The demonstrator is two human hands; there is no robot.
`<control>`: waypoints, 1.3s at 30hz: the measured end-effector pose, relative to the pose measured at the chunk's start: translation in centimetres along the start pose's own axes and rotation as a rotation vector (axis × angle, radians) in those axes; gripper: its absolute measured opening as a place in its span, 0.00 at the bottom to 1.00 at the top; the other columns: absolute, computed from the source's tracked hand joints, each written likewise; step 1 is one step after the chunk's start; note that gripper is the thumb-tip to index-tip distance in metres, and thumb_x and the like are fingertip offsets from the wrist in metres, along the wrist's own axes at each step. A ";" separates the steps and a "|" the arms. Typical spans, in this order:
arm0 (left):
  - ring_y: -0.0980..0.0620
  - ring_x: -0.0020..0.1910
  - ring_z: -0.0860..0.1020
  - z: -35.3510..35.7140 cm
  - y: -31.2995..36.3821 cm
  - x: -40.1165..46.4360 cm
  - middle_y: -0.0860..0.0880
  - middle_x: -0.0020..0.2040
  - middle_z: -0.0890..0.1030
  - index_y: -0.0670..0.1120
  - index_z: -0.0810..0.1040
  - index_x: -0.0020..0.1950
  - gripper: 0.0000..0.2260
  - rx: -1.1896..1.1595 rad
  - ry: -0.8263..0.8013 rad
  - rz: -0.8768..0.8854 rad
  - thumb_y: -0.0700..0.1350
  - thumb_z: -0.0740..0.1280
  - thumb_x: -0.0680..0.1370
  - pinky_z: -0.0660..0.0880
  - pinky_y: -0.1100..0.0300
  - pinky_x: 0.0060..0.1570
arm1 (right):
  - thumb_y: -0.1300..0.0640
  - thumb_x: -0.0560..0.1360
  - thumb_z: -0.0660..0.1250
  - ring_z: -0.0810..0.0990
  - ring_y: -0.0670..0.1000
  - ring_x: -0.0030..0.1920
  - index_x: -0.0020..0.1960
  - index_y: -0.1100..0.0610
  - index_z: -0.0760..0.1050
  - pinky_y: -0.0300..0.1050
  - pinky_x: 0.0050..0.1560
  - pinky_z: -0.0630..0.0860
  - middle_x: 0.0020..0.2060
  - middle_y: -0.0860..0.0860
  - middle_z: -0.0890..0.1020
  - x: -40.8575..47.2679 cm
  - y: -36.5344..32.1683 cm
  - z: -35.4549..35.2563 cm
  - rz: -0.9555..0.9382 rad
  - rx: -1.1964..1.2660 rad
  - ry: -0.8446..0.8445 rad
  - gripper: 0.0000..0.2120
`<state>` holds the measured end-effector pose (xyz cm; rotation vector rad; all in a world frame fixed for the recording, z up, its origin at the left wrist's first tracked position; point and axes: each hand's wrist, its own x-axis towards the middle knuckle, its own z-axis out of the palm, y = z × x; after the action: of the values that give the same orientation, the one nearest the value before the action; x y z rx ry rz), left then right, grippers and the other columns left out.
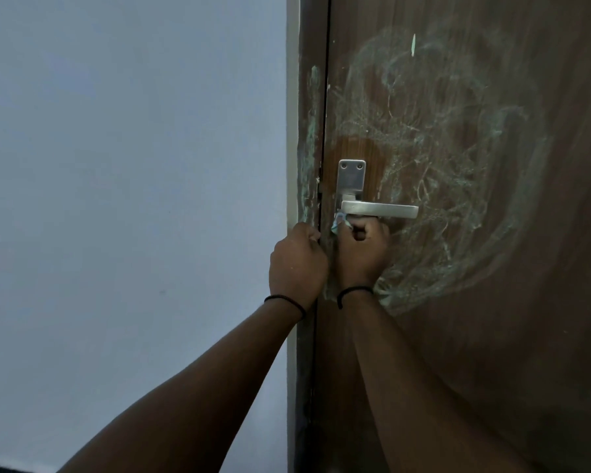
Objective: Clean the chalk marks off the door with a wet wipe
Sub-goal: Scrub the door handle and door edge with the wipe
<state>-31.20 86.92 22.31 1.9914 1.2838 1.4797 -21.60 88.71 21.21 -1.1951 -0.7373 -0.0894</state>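
Brown door [492,302] smeared with greenish chalk marks [451,158]; right hand [362,254] pinches crumpled wipe [340,222]; left hand's [297,264] grip unclear.

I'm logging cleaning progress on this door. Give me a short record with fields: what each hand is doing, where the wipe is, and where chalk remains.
right hand: right hand grips the wipe just under the door handle
left hand: left hand curled at the door's edge; what it holds is not visible
chalk marks: chalk marks smeared widely over the door, some on the frame
clean patch: above the handle plate
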 end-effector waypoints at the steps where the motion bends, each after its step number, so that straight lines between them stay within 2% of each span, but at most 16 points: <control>1: 0.44 0.40 0.80 0.1 -0.1 -0.1 0.44 0.41 0.83 0.44 0.77 0.49 0.09 -0.038 -0.001 -0.013 0.39 0.58 0.78 0.79 0.49 0.42 | 0.61 0.70 0.75 0.73 0.41 0.33 0.39 0.60 0.79 0.33 0.40 0.72 0.39 0.50 0.75 -0.3 0.2 -0.1 -0.052 -0.021 -0.024 0.05; 5: 0.46 0.38 0.80 -0.1 -0.3 -0.5 0.45 0.40 0.82 0.45 0.77 0.51 0.09 -0.100 0.027 0.013 0.40 0.58 0.79 0.80 0.47 0.43 | 0.55 0.71 0.74 0.78 0.54 0.41 0.39 0.58 0.80 0.52 0.47 0.76 0.38 0.51 0.79 -0.4 0.1 0.1 -0.124 -0.076 -0.048 0.07; 8: 0.48 0.37 0.79 -0.5 -0.4 -0.6 0.46 0.39 0.82 0.45 0.77 0.50 0.08 -0.044 0.064 0.076 0.40 0.58 0.79 0.77 0.52 0.39 | 0.49 0.69 0.75 0.76 0.56 0.50 0.35 0.53 0.78 0.59 0.54 0.73 0.40 0.51 0.81 -0.6 -1.1 1.3 -0.002 -0.113 0.059 0.10; 11: 0.47 0.36 0.77 -0.9 -0.5 -0.5 0.46 0.39 0.81 0.45 0.77 0.49 0.07 -0.019 0.085 0.100 0.40 0.59 0.79 0.72 0.56 0.35 | 0.47 0.67 0.76 0.74 0.55 0.53 0.33 0.46 0.74 0.54 0.57 0.68 0.41 0.47 0.77 -1.3 -2.1 2.5 0.168 -0.045 0.132 0.11; 13: 0.48 0.36 0.76 -1.1 -0.5 -0.6 0.46 0.39 0.81 0.44 0.77 0.49 0.07 0.000 0.082 0.104 0.40 0.59 0.79 0.68 0.60 0.32 | 0.48 0.68 0.74 0.74 0.55 0.55 0.35 0.45 0.77 0.50 0.56 0.64 0.44 0.46 0.78 -2.0 -1.1 2.2 0.121 -0.152 0.060 0.07; 16: 0.49 0.35 0.76 -1.4 -0.6 -0.7 0.46 0.38 0.81 0.44 0.76 0.50 0.07 -0.002 0.067 0.112 0.40 0.59 0.80 0.66 0.64 0.31 | 0.54 0.71 0.73 0.78 0.53 0.51 0.42 0.51 0.81 0.53 0.55 0.75 0.45 0.50 0.82 -2.0 1.3 -0.3 0.116 -0.118 0.005 0.02; 18: 0.48 0.34 0.76 -1.5 -0.6 -0.5 0.45 0.37 0.80 0.43 0.76 0.50 0.07 -0.008 0.069 0.135 0.39 0.58 0.80 0.68 0.61 0.32 | 0.58 0.72 0.73 0.80 0.41 0.43 0.44 0.58 0.81 0.39 0.47 0.79 0.43 0.51 0.84 -1.0 1.4 -1.4 0.176 0.055 0.092 0.03; 19: 0.48 0.34 0.76 -1.4 -0.6 -0.5 0.45 0.37 0.80 0.43 0.77 0.50 0.08 -0.008 0.072 0.142 0.39 0.58 0.80 0.68 0.60 0.32 | 0.59 0.73 0.73 0.80 0.36 0.39 0.45 0.59 0.81 0.29 0.41 0.76 0.40 0.49 0.83 -0.5 1.0 -1.5 0.177 0.103 0.121 0.04; 21: 0.47 0.34 0.77 -1.2 -0.4 -0.2 0.44 0.37 0.80 0.42 0.77 0.50 0.08 -0.012 0.079 0.139 0.38 0.58 0.80 0.69 0.60 0.32 | 0.60 0.74 0.72 0.77 0.37 0.35 0.47 0.62 0.81 0.22 0.35 0.69 0.37 0.48 0.81 0.2 -0.4 -1.0 0.170 0.101 0.143 0.05; 24: 0.47 0.35 0.78 -0.8 0.2 -0.1 0.44 0.37 0.81 0.42 0.77 0.51 0.08 -0.024 0.090 0.142 0.37 0.59 0.79 0.74 0.55 0.34 | 0.61 0.75 0.70 0.77 0.46 0.40 0.49 0.64 0.80 0.29 0.37 0.66 0.42 0.55 0.84 0.6 -1.7 -0.3 0.209 0.043 0.185 0.06; 27: 0.46 0.35 0.78 -0.8 0.4 -0.1 0.44 0.38 0.81 0.43 0.77 0.50 0.07 -0.015 0.098 0.143 0.37 0.59 0.79 0.75 0.53 0.35 | 0.59 0.76 0.68 0.81 0.52 0.46 0.53 0.63 0.80 0.35 0.43 0.67 0.47 0.56 0.85 0.3 -1.5 -0.6 0.174 -0.048 0.140 0.09; 31: 0.46 0.36 0.78 -0.7 0.3 -0.2 0.44 0.38 0.81 0.43 0.77 0.49 0.07 0.002 0.089 0.124 0.38 0.59 0.80 0.75 0.53 0.35 | 0.59 0.76 0.69 0.82 0.55 0.46 0.51 0.61 0.80 0.41 0.44 0.70 0.45 0.56 0.84 0.3 -1.4 -1.3 0.180 -0.087 0.060 0.07; 33: 0.46 0.36 0.78 -0.5 0.4 -0.3 0.44 0.38 0.81 0.43 0.77 0.49 0.07 -0.001 0.083 0.114 0.37 0.59 0.79 0.76 0.50 0.36 | 0.60 0.75 0.69 0.83 0.56 0.45 0.49 0.60 0.80 0.46 0.45 0.77 0.42 0.55 0.85 1.0 -1.6 -1.1 0.325 0.016 0.062 0.05; 35: 0.47 0.36 0.79 -0.3 0.5 -0.3 0.44 0.38 0.81 0.43 0.77 0.49 0.08 0.004 0.075 0.095 0.38 0.58 0.79 0.78 0.49 0.37 | 0.62 0.75 0.69 0.83 0.54 0.40 0.49 0.61 0.80 0.50 0.43 0.81 0.38 0.54 0.83 1.3 -1.7 -0.8 0.561 0.254 0.079 0.05; 37: 0.46 0.37 0.80 -0.1 0.5 -0.2 0.44 0.38 0.81 0.44 0.76 0.50 0.08 0.000 0.074 0.079 0.38 0.58 0.79 0.78 0.48 0.38 | 0.65 0.76 0.67 0.81 0.51 0.37 0.54 0.65 0.78 0.44 0.41 0.81 0.35 0.54 0.81 1.3 -2.0 -0.5 0.764 0.552 0.115 0.08; 39: 0.46 0.37 0.79 -0.1 0.5 -0.2 0.44 0.38 0.81 0.44 0.76 0.50 0.07 0.001 0.077 0.077 0.38 0.59 0.79 0.78 0.49 0.38 | 0.67 0.76 0.67 0.82 0.51 0.38 0.56 0.66 0.78 0.45 0.43 0.81 0.36 0.54 0.81 1.1 -2.0 -0.4 0.796 0.616 0.129 0.09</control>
<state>-31.07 86.48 22.54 2.0245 1.2511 1.6056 -21.46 87.89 23.41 -0.7998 -0.1091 0.6720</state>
